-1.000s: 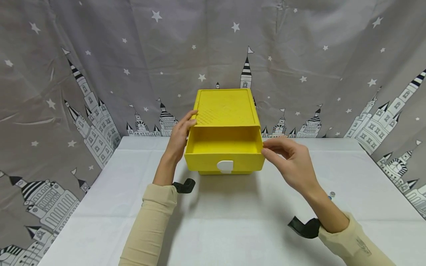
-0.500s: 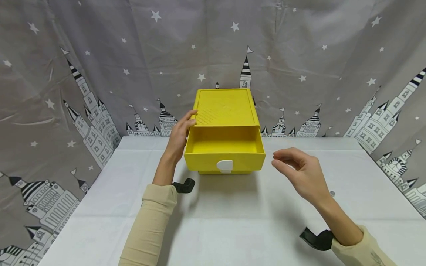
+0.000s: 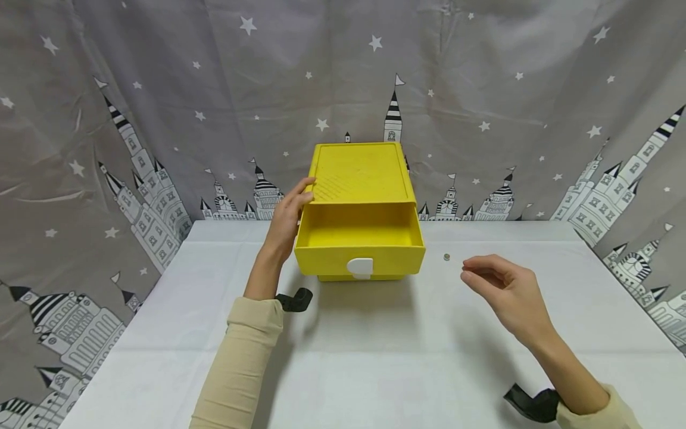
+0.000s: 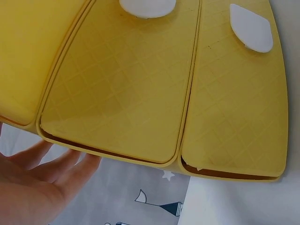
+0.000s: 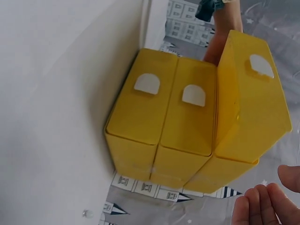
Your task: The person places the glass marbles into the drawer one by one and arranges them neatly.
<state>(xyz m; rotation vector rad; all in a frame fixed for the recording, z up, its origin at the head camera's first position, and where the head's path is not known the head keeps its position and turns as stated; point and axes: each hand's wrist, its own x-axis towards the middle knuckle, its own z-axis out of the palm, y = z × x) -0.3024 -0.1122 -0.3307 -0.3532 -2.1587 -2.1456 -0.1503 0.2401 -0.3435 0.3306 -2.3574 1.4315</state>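
Note:
A yellow drawer cabinet (image 3: 364, 173) stands on the white table, its top drawer (image 3: 321, 260) pulled out and its two lower drawers closed. White tabs serve as handles, like the one (image 5: 193, 95) in the right wrist view. My left hand (image 3: 284, 223) rests against the cabinet's left side, fingertips at the top edge; its extended fingers show at the side in the left wrist view. To the right of the drawer, apart from it, my right hand (image 3: 506, 292) hovers with loosely bent fingers, a gap between thumb and fingertips and nothing visible there.
A small round greyish piece (image 3: 446, 257) lies on the white tablecloth (image 3: 364, 369) between the cabinet and my right hand. Behind the table hangs a grey curtain (image 3: 268, 71) printed with castles and stars.
My right hand has left the drawer's right edge and moved right and slightly down. This uncovers the small round piece. My left hand and the pulled-out drawer stay put.

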